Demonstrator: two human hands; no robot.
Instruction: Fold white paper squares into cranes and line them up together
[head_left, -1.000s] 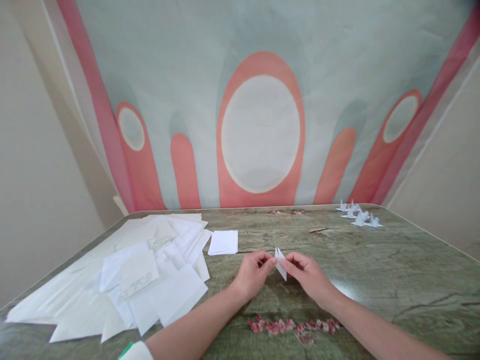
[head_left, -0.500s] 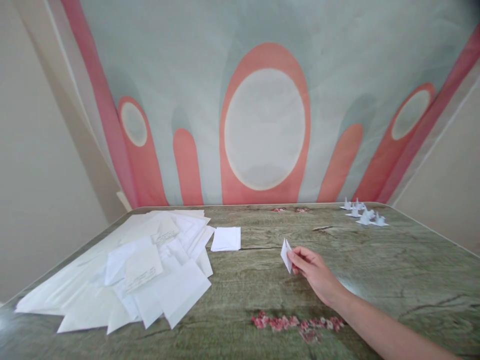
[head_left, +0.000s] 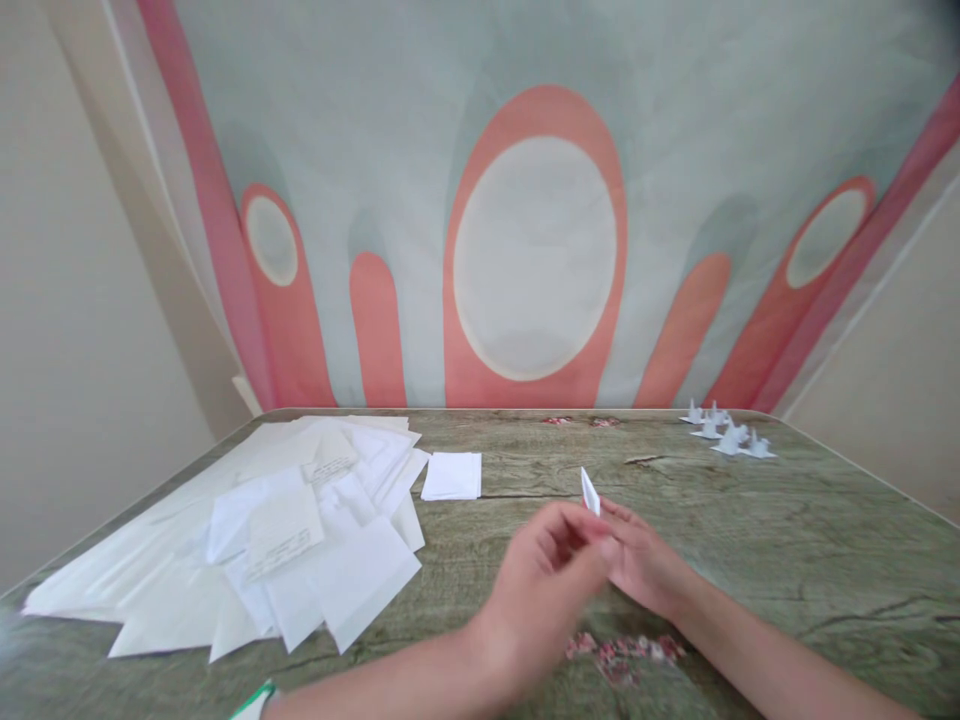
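The folded paper [head_left: 590, 491] is held over the table [head_left: 795, 550], a little right of the middle, its narrow white tip pointing up. The right hand [head_left: 649, 565] has hold of it from the right side, fingers nearly closed. The left hand [head_left: 544, 570] is in front, fingers bent together; it is blurred, so I cannot tell whether it also grips. It hides the lower part of the paper and the right fingertips. A blossom print [head_left: 626, 653] shows between the arms. To the left lies a stack of square sheets [head_left: 451, 476], just beside a wide pile of papers [head_left: 165, 560]. Near the far right corner stand several small white figures [head_left: 729, 438].
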